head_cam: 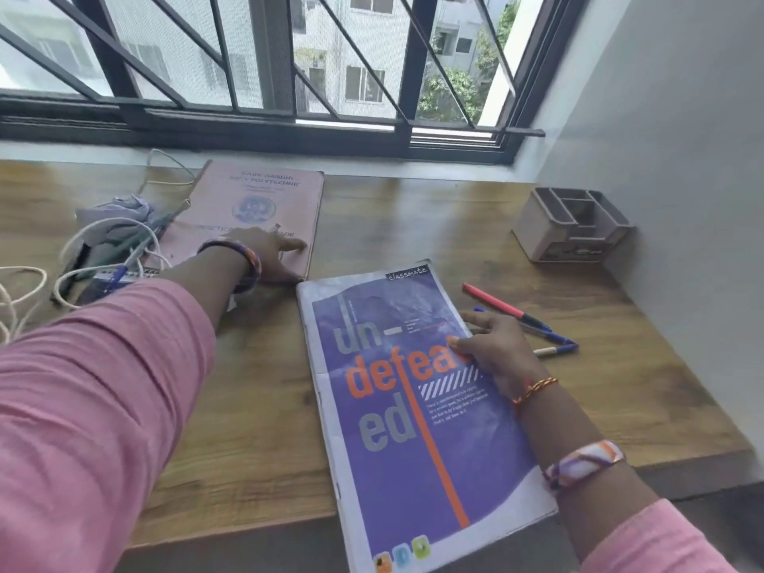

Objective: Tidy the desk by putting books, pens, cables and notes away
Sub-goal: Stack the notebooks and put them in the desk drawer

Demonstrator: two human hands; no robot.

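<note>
A wooden desk (413, 225) runs under a barred window (256, 55), with a grey wall (682, 138) at the right. A purple notebook (409, 411) lies in front, its near end overhanging the desk edge; a pink book (256, 200) lies farther back. The left hand (268, 254) rests flat on the pink book's near corner, fingers (295, 244) extended and empty. The right hand (492, 349) presses the notebook's right edge, fingers (475, 318) spread. White cables (82, 250) tangle at left. An organizer (570, 229) stands in the corner. Pens (525, 320) lie just right of the notebook.
</note>
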